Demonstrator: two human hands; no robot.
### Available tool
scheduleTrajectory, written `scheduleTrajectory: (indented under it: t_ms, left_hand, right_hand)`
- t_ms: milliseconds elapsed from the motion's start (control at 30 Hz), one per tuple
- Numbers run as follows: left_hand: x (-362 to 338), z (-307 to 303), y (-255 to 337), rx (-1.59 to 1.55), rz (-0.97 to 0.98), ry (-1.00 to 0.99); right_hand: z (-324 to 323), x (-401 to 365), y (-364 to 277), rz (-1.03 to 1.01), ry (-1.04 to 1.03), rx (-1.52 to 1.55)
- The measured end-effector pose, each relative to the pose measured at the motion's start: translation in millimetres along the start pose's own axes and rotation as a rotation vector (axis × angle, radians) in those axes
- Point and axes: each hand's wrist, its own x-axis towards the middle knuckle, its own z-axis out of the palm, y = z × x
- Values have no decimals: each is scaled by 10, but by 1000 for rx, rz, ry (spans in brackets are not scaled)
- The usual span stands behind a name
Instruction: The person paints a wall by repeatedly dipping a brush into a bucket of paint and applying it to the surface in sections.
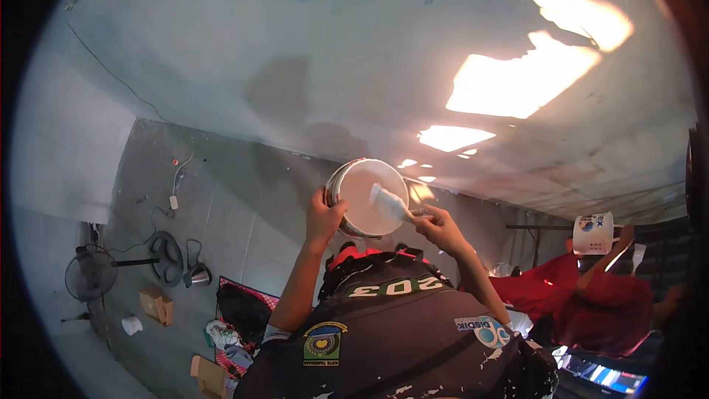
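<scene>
A round paint bucket with pale, smeared rims is held up in front of the chest, its open top showing off-white paint. My left hand grips the bucket's left side, thumb near the rim. In my right hand is the handle of a paint brush. White-coated bristles of the brush lie over the opening, at the paint or just above it; contact is unclear.
A pale wall with bright sunlight patches rises ahead. On the floor at left are a standing fan, a kettle, cardboard boxes and a cloth pile. At right, a person in red holds a white bucket.
</scene>
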Motion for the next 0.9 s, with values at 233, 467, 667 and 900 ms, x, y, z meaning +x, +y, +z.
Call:
scheduleTrajectory:
  t_ms: [233,467,667,900]
  left_hand:
    - [114,-49,-329,128,34,-18]
    - [113,-60,-256,137,43,-62]
    - [127,-50,-199,146,-44,-139]
    - [204,-77,-362,32,28,-176]
  right_hand:
    - [83,67,422,-77,58,41]
    - [187,72,418,-25,52,-25]
    - [179,118,498,-26,66,-108]
    - [241,40,502,10,146,-117]
